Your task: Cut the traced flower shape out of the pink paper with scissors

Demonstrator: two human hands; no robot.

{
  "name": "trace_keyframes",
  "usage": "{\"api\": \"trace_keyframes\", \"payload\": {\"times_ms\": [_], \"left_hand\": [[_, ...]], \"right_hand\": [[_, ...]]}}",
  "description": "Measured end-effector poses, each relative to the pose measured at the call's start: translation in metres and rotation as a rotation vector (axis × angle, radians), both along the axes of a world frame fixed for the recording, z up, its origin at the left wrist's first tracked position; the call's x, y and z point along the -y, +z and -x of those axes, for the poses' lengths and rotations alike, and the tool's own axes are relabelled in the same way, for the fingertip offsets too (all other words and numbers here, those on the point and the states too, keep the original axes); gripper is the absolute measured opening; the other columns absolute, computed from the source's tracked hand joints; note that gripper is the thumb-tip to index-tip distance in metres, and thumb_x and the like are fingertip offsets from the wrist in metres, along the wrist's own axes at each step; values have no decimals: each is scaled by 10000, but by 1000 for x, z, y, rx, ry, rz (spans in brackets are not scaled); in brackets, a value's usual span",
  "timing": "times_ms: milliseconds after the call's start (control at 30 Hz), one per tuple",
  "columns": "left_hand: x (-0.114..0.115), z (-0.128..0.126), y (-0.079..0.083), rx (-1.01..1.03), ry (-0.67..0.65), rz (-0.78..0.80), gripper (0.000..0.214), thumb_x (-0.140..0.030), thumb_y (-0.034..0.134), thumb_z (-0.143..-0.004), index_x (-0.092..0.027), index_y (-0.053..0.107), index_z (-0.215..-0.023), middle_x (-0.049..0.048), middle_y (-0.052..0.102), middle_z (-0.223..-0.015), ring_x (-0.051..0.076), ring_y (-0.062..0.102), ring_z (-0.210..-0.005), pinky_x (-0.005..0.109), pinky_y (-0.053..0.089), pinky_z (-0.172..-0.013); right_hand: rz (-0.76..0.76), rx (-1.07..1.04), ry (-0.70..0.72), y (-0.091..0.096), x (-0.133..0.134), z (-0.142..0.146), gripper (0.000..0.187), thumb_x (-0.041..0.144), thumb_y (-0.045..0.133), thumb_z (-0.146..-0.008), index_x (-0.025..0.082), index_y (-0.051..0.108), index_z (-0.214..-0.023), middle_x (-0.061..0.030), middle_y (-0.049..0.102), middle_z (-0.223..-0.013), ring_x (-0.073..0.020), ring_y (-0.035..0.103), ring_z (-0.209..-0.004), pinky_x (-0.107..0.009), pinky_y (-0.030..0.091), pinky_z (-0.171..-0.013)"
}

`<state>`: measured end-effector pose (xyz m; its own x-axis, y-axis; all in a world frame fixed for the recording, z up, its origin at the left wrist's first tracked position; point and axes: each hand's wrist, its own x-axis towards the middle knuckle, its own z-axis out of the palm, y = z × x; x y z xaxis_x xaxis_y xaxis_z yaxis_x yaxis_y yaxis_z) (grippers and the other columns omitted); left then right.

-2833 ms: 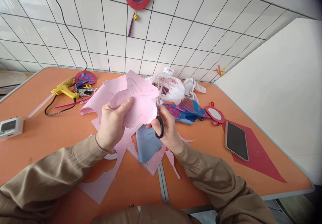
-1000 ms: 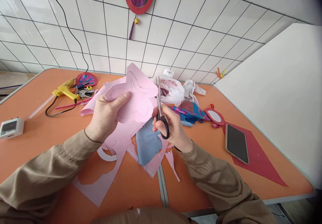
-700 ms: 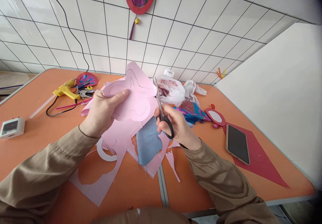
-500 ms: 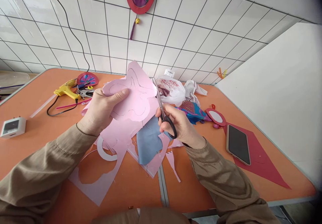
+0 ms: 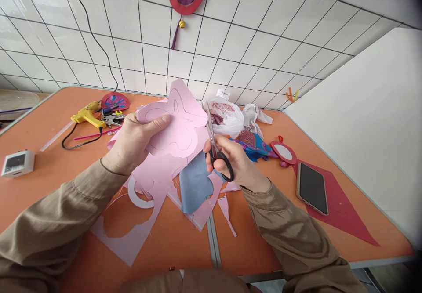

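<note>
Between the thumb and fingers of my left hand (image 5: 132, 141) is a pink sheet (image 5: 180, 128), held up over the table, with a curved, petal-like outline drawn on it. Part of its lower edge follows a rounded cut. My right hand (image 5: 234, 157) grips black-handled scissors (image 5: 211, 137), fingers in the loops, blades pointing up beside the sheet's right edge. Whether the blades touch the sheet I cannot tell. Below lie pink offcuts (image 5: 128, 244), a blue-grey cloth piece (image 5: 196, 187) and a white ring (image 5: 135, 196), partly covered.
A yellow glue gun (image 5: 88, 115), keys (image 5: 114, 118) and a white charger (image 5: 18, 163) are on the left. At the right are a phone (image 5: 312, 187) on red sheet (image 5: 349, 216), a round red-rimmed piece (image 5: 283, 152), patterned blue fabric (image 5: 255, 146) and a plastic bag (image 5: 227, 117).
The scissors' handles and blades have spread a little wider at the sheet's right edge. My left hand keeps its hold on the pink sheet; the view has shifted slightly.
</note>
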<state>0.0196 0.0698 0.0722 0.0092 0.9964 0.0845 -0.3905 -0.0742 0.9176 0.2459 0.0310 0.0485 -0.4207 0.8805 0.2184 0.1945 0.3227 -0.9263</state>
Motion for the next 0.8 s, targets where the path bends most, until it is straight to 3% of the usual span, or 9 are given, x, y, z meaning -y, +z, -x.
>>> {"api": "trace_keyframes", "payload": {"times_ms": [267,400,533,633,700,800], "left_hand": [[-2,1,2,-104,54,-5,267,-311,900,-603,-163,745,-762,28,747,-768,217,720,-728,299,607,-622],[-4,7,6,-184,25,-17,254,-317,867,-646,-160,728,-790,43,760,-810,261,752,-795,321,630,-647],[-12,19,11,-213,-51,-37,286,-330,899,-621,-168,752,-805,53,773,-827,283,761,-812,344,644,-673],[-17,28,16,-216,-69,-48,248,-300,911,-609,-177,769,-771,50,779,-829,275,758,-807,347,644,-683],[-19,33,19,-211,-93,-44,220,-280,914,-614,-180,776,-751,43,780,-819,251,750,-780,334,640,-671],[-20,36,20,-253,-163,-18,211,-269,913,-628,-173,788,-768,50,782,-822,229,738,-744,318,629,-647]], "right_hand": [[55,-14,-7,3,1,1,543,699,711,-764,205,529,-895,40,504,-672,-114,539,-558,-256,442,-536],[96,-31,41,3,-1,-5,560,703,724,-750,208,534,-928,38,526,-661,-128,564,-571,-261,454,-551],[160,84,92,11,-2,-23,629,761,705,-720,191,550,-935,2,574,-691,-144,561,-602,-281,440,-558],[202,219,167,21,-2,-40,699,798,694,-697,174,577,-988,-43,601,-815,-170,589,-709,-315,477,-643],[174,243,296,27,-3,-49,742,848,594,-735,160,598,-1012,-71,607,-857,-192,600,-783,-334,482,-702],[277,295,380,31,-3,-51,798,889,610,-665,141,625,-944,-50,589,-775,-156,532,-678,-306,445,-615]]}}
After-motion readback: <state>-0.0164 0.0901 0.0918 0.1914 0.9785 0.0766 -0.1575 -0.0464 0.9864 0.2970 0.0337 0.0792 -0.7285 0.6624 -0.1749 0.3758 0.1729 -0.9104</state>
